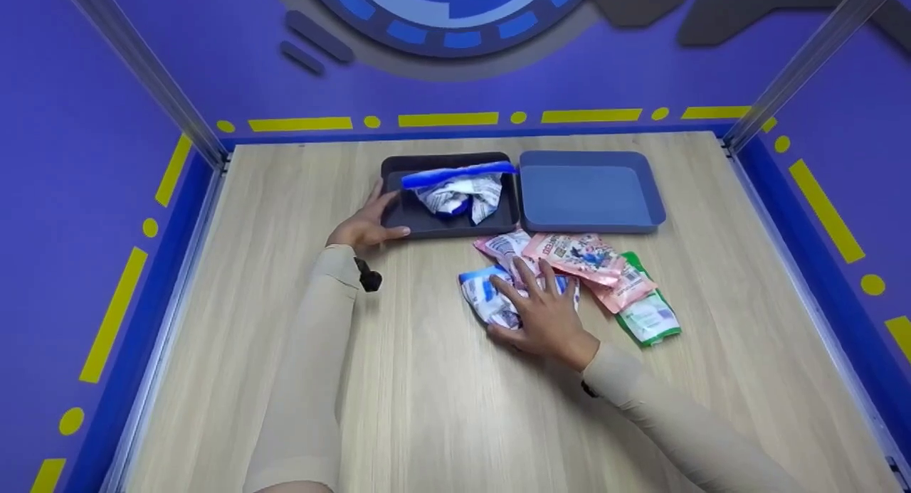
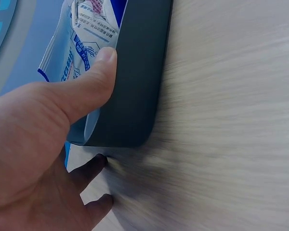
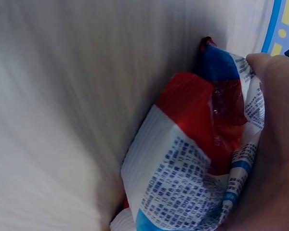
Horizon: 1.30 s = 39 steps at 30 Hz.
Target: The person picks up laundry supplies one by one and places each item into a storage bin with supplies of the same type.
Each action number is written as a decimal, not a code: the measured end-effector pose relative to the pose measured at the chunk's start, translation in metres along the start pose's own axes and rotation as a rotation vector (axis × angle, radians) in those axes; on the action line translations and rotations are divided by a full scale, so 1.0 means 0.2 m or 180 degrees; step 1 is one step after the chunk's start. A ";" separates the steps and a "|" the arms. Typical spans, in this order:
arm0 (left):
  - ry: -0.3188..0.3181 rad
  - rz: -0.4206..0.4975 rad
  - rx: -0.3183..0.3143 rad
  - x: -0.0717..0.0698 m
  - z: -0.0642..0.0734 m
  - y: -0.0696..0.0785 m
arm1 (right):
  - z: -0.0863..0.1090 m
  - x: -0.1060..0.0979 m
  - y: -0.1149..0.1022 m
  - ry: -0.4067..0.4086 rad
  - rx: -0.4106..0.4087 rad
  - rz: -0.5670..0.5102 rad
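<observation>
Beige sleeves (image 1: pixel 302 365) reach in from the lower edge of the head view, ending in two bare hands. Right of centre, the right hand (image 1: pixel 544 322) has its fingers splayed over a white-and-blue packet (image 1: pixel 484 297), bent down to hold it; the right wrist view shows its film, with red panels too, folded up against the hand. That packet should be light, soft and crinkly, its film probably slippery; gathered folds or the sealed edge look like the surest hold. Its contents are hidden.

Towards the upper left, the left hand (image 1: pixel 366 226) spreads wide at the end of a dark tray (image 1: pixel 455 232), thumb resting on the rim, fingers loosely extended. A blue-and-white packet (image 1: pixel 462 183) lies crumpled inside, its blue strip reaching over the right rim.

Beside it sits a blue tray (image 1: pixel 591 194). Pink packets (image 1: pixel 576 255) and a green-edged packet (image 1: pixel 651 319) overlap below, crowding the right hand's packet; snagging a neighbour seems possible.
</observation>
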<state>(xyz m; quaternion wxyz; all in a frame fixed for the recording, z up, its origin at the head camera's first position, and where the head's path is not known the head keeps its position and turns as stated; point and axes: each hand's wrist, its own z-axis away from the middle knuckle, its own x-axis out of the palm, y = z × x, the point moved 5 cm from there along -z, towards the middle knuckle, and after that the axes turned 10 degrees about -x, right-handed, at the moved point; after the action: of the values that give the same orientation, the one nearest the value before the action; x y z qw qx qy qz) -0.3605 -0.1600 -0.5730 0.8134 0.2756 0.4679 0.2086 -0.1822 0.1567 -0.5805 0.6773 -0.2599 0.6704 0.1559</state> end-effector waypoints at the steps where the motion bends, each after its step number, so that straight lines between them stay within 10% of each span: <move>1: 0.0001 -0.0001 -0.0008 0.00 0.00 0.00 | 0.00 0.00 0.00 -0.0029 0.0017 -0.0039; 39: -0.0034 0.0064 -0.0032 0.00 0.01 0.00 | -0.03 -0.01 0.00 -0.0413 0.0162 -0.0198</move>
<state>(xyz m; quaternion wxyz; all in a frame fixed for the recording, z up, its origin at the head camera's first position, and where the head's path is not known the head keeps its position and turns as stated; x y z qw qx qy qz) -0.3584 -0.1609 -0.5727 0.8151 0.2774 0.4597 0.2176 -0.1882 0.1541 -0.5776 0.7302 -0.2526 0.6205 0.1341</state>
